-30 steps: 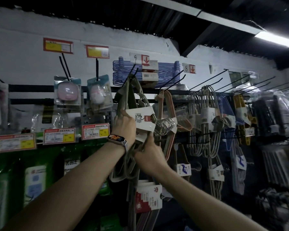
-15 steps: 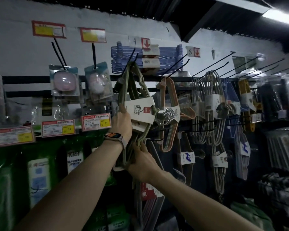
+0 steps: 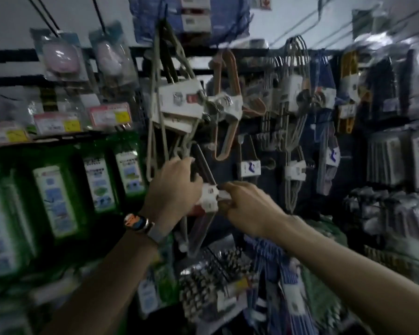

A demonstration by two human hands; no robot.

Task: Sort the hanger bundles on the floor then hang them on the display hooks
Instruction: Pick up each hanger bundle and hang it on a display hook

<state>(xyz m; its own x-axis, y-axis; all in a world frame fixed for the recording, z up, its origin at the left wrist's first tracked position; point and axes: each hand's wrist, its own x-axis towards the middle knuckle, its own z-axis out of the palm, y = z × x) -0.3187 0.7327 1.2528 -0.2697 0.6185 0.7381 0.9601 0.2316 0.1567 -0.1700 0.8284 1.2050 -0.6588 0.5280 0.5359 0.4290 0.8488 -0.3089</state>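
Note:
A beige-green hanger bundle (image 3: pixel 177 102) with a white paper band hangs from a display hook (image 3: pixel 166 20) at upper centre, apart from both hands. Below it hangs a lower hanger bundle (image 3: pixel 203 226) with a red and white label. My left hand (image 3: pixel 174 187), with a watch on the wrist, grips the dark upper part of this lower bundle. My right hand (image 3: pixel 247 206) pinches the label from the right. A pink hanger bundle (image 3: pixel 225 102) hangs just to the right. The frame is blurred.
Grey hanger bundles (image 3: pixel 293 93) and blue ones (image 3: pixel 324 131) hang on hooks at right. Bare hooks (image 3: pixel 298 27) jut out at upper right. Green packaged goods (image 3: pixel 58 197) fill the left shelf. More blue hangers (image 3: pixel 276 274) and packets hang below my hands.
Both hands have dropped from the beige-green bundle on its hook to the lower bundle with the red and white label. The camera has tilted down and moved closer.

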